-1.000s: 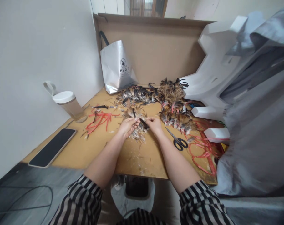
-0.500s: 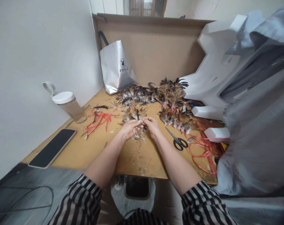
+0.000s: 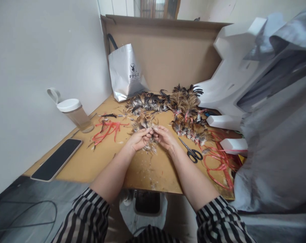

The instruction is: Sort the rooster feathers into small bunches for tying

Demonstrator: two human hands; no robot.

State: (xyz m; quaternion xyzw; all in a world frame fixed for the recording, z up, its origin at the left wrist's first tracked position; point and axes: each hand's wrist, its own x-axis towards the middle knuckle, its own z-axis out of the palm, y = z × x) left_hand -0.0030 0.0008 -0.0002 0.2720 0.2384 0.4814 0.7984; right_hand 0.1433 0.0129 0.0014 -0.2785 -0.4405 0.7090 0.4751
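Head view: the feathers (image 3: 143,120) lie mid-bench (image 3: 99,168), at and behind the fingertips. The left hand (image 3: 140,139) and right hand (image 3: 165,137) each have the grip pinched closed; I cannot tell what is between the fingers. The feathers look light, soft and easily crushed, probably stiffer at the quills, best pinched there. Scissors (image 3: 192,155) lie right.

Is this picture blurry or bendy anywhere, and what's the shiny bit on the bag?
Head view: pale light reflecting off the silver bag; the cup leans, perhaps from lens stretch; feather strands blur together by the left hand and right hand; it's dim under the table.
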